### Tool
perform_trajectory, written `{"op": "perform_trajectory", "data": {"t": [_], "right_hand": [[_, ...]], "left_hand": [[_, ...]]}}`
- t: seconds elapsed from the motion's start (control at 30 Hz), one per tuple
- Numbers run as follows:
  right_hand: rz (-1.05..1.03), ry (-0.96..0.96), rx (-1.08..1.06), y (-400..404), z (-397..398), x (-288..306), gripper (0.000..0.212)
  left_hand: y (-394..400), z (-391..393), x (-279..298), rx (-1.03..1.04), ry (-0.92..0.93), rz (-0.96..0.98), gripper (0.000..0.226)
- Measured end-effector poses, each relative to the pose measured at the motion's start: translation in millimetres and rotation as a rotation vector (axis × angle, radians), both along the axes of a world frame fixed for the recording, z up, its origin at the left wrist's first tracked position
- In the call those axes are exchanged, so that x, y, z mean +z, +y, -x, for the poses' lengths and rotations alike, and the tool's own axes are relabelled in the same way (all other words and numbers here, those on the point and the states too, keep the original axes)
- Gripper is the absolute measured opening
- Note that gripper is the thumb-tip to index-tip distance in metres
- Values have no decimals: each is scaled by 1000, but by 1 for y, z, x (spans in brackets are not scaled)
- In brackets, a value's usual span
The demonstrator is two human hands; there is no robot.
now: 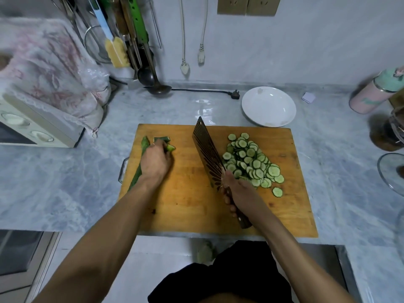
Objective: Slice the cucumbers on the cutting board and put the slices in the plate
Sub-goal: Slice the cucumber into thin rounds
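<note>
A wooden cutting board (192,197) lies on the marble counter. A heap of cucumber slices (251,160) covers its right half, with one slice (277,192) lying apart near the front. My right hand (238,193) grips the handle of a dark cleaver (207,149), whose blade stands left of the heap. At the board's left edge lies a whole cucumber (140,162). My left hand (155,160) pinches a short cucumber end piece (169,147) beside it; another piece (161,139) sits just beyond. A white plate (269,109), holding no slices, stands behind the board's right corner.
A cloth-covered oven (32,119) stands at left. Ladles and utensils (140,51) hang at the back, with a black plug and cord (234,94) on the counter. A pink-green bottle (376,90), a dark jar (389,132) and a glass lid (391,171) crowd the right side.
</note>
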State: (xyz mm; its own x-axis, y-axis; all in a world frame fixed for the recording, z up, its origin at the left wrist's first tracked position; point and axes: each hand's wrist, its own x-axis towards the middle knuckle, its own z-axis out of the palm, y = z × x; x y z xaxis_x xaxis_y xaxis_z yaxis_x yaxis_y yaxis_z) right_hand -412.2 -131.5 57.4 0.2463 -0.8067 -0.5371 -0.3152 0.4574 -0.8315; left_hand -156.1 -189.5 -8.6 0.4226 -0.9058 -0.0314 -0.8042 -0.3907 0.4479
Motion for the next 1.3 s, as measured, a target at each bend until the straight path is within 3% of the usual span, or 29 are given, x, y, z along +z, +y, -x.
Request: {"op": "perform_trajectory", "data": {"t": [0.4, 0.57, 0.77, 1.0, 1.17, 1.3], "right_hand": [[-1, -4, 5, -17, 3, 0, 62], [-13, 7, 26, -11, 2, -10, 63], [-19, 36, 72, 4, 0, -17, 58], [18, 49, 101, 24, -1, -18, 53], [34, 82, 149, 27, 1, -17, 57], [-25, 145, 179, 23, 2, -16, 56]], "left_hand": [[-19, -12, -7, -24, -88, 42, 29], [30, -19, -6, 147, 33, 147, 31], [79, -29, -19, 267, 87, -61, 45], [86, -22, 6, 397, 371, -29, 51], [113, -7, 19, 255, 359, -3, 55], [129, -5, 18, -48, 185, -143, 62]]}}
